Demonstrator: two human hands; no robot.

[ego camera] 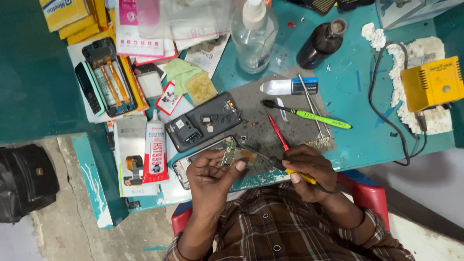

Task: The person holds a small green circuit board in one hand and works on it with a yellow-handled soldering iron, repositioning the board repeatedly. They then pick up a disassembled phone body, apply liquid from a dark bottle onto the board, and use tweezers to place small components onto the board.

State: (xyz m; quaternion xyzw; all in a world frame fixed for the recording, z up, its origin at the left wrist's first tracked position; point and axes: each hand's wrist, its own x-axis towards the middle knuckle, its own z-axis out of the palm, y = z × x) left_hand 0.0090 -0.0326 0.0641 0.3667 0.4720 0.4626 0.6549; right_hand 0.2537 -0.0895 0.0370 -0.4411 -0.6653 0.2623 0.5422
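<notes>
Left hand [209, 170] pinching a small circuit board [234, 155] in its fingers [240, 166] above the desk [367, 87] edge, right hand [309, 166] gripping a yellow-handled soldering iron [296, 173] just beside it, clear spray bottle [253, 36] standing behind.

Left hand [211, 170] pinches a small circuit board [234, 155] between thumb and fingers, raised just above the table edge; right hand [309, 169] grips a yellow-handled soldering iron [290, 170], tip pointed toward the board — contact cannot be told. Grey mat [290, 126] carries a red screwdriver [278, 132], green screwdriver [309, 116], tweezers [311, 112]; dark phone back cover [203, 122] lies at its left; glue tube [154, 151] further left — yellow soldering station [431, 83] far right.
</notes>
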